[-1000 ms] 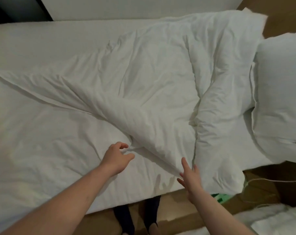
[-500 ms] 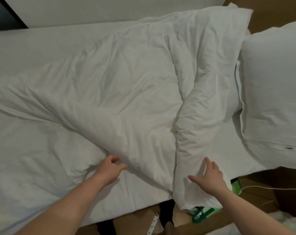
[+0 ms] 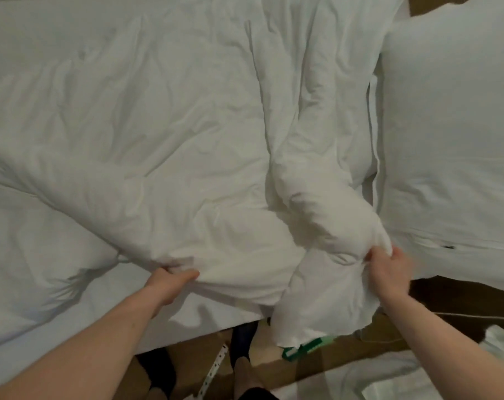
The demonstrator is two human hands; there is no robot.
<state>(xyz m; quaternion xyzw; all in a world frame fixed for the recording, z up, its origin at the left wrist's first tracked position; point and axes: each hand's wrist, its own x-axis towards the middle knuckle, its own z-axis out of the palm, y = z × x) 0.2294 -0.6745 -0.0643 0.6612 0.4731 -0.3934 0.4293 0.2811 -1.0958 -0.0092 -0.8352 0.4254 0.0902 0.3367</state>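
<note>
A crumpled white duvet (image 3: 170,145) lies across the bed, with a thick rolled fold running down its right side and a corner hanging over the near edge. My left hand (image 3: 170,282) grips the duvet's near edge at the bed's front, fingers tucked into the fabric. My right hand (image 3: 389,269) grips the bunched fold near the duvet's hanging corner, beside the pillow.
A large white pillow (image 3: 452,134) lies at the right end of the bed. The white bed sheet (image 3: 43,278) shows at the lower left. Below the bed edge are a wooden floor, my dark-socked feet (image 3: 242,350), a green object (image 3: 305,349) and a white cable.
Both hands have gone from open and reaching to gripping the duvet. The right hand moved right and up to the rolled fold. The camera has leaned in closer over the bed.
</note>
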